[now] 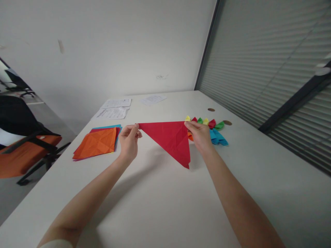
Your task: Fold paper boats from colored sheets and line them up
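A red paper sheet (pixel 171 138) folded into a triangle hangs between my two hands above the white table (pixel 160 199), its point aimed down toward me. My left hand (pixel 129 141) pinches its left corner. My right hand (pixel 199 136) pinches its right corner. Both hands are closed on the paper.
A stack of coloured paper squares, orange on top (pixel 97 143), lies left of my left hand. Several small folded paper pieces (pixel 212 129) in yellow, red, green and blue sit behind my right hand. Printed sheets (pixel 116 107) lie at the table's far side. An orange chair (pixel 23 151) stands left. Blinds (pixel 271 69) run along the right.
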`<state>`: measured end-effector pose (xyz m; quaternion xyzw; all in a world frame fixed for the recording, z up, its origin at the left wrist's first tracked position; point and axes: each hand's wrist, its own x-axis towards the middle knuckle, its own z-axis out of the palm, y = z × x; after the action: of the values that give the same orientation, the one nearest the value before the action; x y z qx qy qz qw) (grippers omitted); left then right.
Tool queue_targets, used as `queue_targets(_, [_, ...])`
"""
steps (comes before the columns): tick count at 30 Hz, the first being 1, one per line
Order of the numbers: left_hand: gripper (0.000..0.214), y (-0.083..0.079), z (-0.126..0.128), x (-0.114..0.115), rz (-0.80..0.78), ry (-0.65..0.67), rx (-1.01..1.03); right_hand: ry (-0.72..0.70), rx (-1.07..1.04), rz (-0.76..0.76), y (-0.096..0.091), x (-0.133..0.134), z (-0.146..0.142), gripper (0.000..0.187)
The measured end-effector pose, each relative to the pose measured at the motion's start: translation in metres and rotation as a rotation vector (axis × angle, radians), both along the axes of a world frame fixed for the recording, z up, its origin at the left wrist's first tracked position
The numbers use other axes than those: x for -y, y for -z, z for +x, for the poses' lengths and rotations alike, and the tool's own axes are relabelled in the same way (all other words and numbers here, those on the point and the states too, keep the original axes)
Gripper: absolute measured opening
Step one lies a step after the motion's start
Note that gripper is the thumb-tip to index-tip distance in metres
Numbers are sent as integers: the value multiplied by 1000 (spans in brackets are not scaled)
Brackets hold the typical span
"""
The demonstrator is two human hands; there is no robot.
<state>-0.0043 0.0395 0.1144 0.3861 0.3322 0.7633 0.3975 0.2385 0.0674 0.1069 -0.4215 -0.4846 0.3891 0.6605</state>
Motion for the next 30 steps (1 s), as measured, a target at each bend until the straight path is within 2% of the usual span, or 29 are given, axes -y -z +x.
queue_targets(5, [28, 3, 2, -1, 37, -10, 18, -6, -18, 11, 0, 0, -1, 25])
queue_targets(7, [27, 6, 4, -1, 12, 24, 8, 1, -29, -3, 2, 0, -3, 27])
queue_targets(14, [36, 16, 14, 6, -133, 223, -204, 62, -42, -21, 12, -2, -13, 33])
queue_targets(18, [41, 20, 22, 14, -230, 410, -399, 90, -55, -10, 16, -2, -19, 31])
queue_targets(21, [46, 22, 26, 18, -261, 508, -462, 115, -60, 4, 17, -1, -23, 32])
queue_targets(30, [40, 28, 27, 15, -266, 444, -363, 152, -36, 38, 10, 7, -30, 27])
